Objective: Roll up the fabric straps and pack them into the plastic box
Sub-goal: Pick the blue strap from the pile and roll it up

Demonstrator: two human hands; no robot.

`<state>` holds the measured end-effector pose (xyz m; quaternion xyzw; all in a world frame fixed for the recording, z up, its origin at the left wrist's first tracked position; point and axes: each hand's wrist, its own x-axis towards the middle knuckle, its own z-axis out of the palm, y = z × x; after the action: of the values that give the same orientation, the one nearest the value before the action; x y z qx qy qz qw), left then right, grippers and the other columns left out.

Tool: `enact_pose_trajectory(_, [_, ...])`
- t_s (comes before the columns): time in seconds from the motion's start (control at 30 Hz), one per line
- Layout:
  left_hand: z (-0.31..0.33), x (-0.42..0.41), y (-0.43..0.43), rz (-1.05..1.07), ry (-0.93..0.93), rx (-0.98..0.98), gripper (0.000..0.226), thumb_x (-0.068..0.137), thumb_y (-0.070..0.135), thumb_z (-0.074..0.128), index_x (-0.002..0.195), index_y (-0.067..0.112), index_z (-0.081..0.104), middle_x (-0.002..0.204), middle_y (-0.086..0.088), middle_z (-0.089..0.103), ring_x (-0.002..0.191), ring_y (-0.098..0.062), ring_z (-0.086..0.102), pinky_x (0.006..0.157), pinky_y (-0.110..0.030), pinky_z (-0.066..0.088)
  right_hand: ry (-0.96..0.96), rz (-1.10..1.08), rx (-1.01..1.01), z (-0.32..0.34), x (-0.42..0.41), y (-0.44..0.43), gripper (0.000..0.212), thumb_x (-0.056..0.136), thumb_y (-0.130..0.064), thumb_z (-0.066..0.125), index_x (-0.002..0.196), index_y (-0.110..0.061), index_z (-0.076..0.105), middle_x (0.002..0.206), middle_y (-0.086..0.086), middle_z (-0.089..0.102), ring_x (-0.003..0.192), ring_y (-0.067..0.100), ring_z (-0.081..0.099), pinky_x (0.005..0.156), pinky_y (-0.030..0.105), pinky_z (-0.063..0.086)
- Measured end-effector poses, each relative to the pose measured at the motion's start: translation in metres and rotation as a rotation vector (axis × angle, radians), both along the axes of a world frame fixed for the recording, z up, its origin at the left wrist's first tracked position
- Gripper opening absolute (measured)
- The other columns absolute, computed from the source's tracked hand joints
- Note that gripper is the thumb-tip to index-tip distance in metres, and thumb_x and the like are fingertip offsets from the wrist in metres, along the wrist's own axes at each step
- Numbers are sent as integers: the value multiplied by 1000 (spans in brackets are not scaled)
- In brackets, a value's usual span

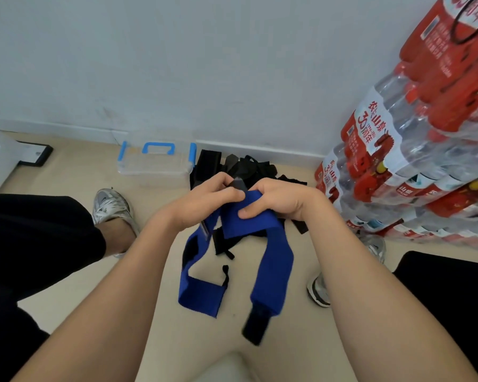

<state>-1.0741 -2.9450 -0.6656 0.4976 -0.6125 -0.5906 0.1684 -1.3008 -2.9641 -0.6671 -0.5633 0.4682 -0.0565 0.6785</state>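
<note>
Plastic box, clear with blue handle and side latches (155,165), sits on the beige floor (80,172) by the pale wall (177,64); its lid looks on and nothing shows inside. Just right of the box is a loose pile of black fabric straps (249,166), unrolled. Nearer the camera than the box and right of it, the left hand (204,201) has its fingers curled, pinching a dark end piece at the top of the wide blue fabric strap (271,260). The right hand (276,202) is just beside it, thumb pressed on the blue cloth, fingers wrapped behind. The roll seems barely begun: two long blue tails hang below the hands, the right one ending in a black tab (255,326). Cannot tell if this is one strap or two. Far right of the box are stacked shrink-wrapped packs of red-labelled water bottles (425,161). Risks:
- A crooked first turn gives a coned roll that springs open.
- The hanging tails may twist.
- The tab, if hook-and-loop, may snag the black pile.
- With the lid on, one hand must let go to open the box, so the roll could unwind.
</note>
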Motion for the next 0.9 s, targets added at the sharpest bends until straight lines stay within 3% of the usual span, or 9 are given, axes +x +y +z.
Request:
enact_pose_trajectory(0.07, [3,-2,-1,26,114,110,32,77,60,64,92,31,62,97,9,64,97,-10,62,98,-46,48,-87,-47,66,2,-8,-3,8,89,-12,81,89,-18,86,92,7,81,81,17,78,71,26,61])
enact_pose_trajectory(0.13, [6,-6,-2,90,221,164,20,78,47,58,84,29,65,91,4,63,90,-13,60,92,-43,45,-126,-107,102,1,-16,-4,19,82,-11,75,97,-14,87,98,11,82,85,21,78,73,28,61])
enact_pose_trajectory(0.23, [9,-8,-1,108,243,161,10,82,19,55,91,15,58,99,-11,56,94,-27,50,91,-46,40,-110,-152,99,-5,-26,-8,41,78,-10,68,116,-11,84,118,19,80,100,30,77,86,34,61])
enact_pose_trajectory(0.37, [5,-2,-3,73,257,137,14,106,1,52,99,10,59,97,-11,60,91,-23,55,88,-38,46,49,-225,-2,-10,-28,-10,44,67,-22,70,106,-14,87,107,12,83,92,27,74,79,32,56])
enact_pose_trajectory(0.5, [5,-6,-3,-5,193,61,17,114,13,52,101,14,64,94,-2,63,87,-12,58,86,-32,47,-9,-322,34,-12,-30,-8,42,76,-28,69,112,-13,86,111,17,82,90,26,72,79,32,54])
enact_pose_trajectory(0.6, [1,-14,-1,-35,119,-53,18,114,23,55,100,25,67,91,9,65,87,-7,58,82,-26,48,-177,-374,163,-10,-32,-5,35,94,-16,60,119,-7,82,111,21,79,85,26,73,74,31,59])
enact_pose_trajectory(0.73, [-4,-17,1,-41,90,-129,20,112,32,58,98,40,67,87,20,66,85,-4,61,80,-29,50,-287,-387,235,-4,-30,-2,32,97,-10,53,112,-3,80,104,20,77,81,27,73,72,34,62])
enact_pose_trajectory(0.8, [-3,-16,0,-72,103,-136,15,112,33,57,102,38,67,93,14,69,92,-9,64,84,-33,52,-283,-382,217,-2,-30,-1,30,98,-11,54,113,0,77,103,20,77,82,28,73,70,33,63])
enact_pose_trajectory(0.9, [-4,-15,-1,-107,126,-119,11,111,31,56,105,31,66,103,-11,72,98,-16,67,91,-41,54,-281,-366,198,-1,-33,1,30,95,-32,73,108,-6,78,99,16,78,83,26,74,69,33,62])
